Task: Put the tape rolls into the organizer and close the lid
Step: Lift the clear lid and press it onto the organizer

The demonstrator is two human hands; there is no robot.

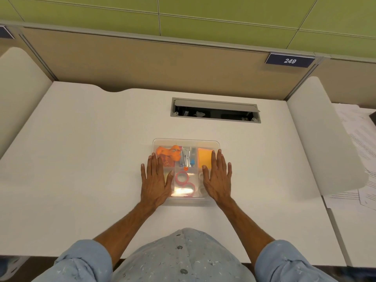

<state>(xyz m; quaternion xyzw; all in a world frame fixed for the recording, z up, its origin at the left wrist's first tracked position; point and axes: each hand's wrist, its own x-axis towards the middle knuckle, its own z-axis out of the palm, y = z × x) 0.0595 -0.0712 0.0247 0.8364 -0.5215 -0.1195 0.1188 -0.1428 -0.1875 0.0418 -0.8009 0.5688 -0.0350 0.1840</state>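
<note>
The left hand (156,180) and the right hand (217,178) lie flat with fingers spread wide, palms down on the clear plastic lid (186,143) of the clear, compartmented plastic organizer (187,202), one on each side, holding nothing. Under the lid, between the hands, two pink tape rolls (182,177) sit in the near middle compartment; pale rolls (201,189) show just left of the right hand. No rolls remain on the white desk (81,159). The task looks nearly finished: only pressing the lid fully shut appears left, though whether it has latched cannot be told.

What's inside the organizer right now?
Through the lid: two pink tape rolls, orange ribbon, an orange pad, metal clips. Pale rolls show by the right hand; the left hand covers its corner.
</note>
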